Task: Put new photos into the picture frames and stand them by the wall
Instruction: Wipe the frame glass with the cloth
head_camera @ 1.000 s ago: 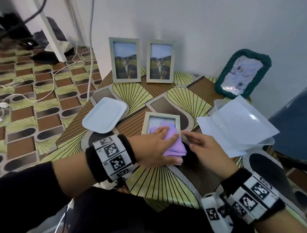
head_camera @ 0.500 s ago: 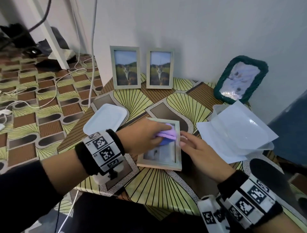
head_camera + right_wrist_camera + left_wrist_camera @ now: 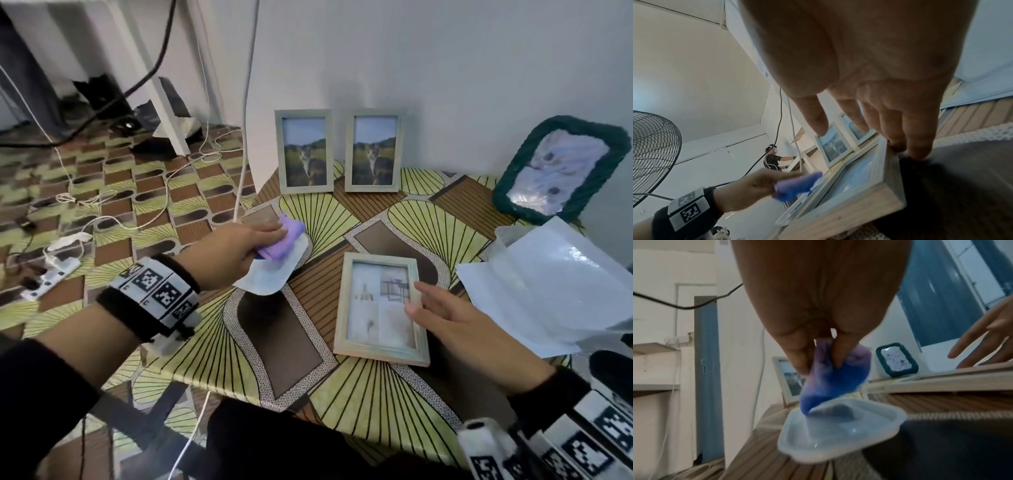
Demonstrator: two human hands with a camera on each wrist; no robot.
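1. Our left hand (image 3: 233,251), pinching the crumpled purple cloth (image 3: 282,240), has left the glass and now lowers it onto the white plastic tray (image 3: 274,274); wiping looks finished.
2. The pale wooden picture frame (image 3: 378,308) lies flat near the table's front edge; our right hand (image 3: 455,318), fingers spread, steadies its right edge.

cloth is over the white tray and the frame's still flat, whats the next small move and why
Probably let go of the purple cloth onto the white tray: the left hand pinches it right over the tray, while the right hand steadies the flat frame, not yet standing by the wall.
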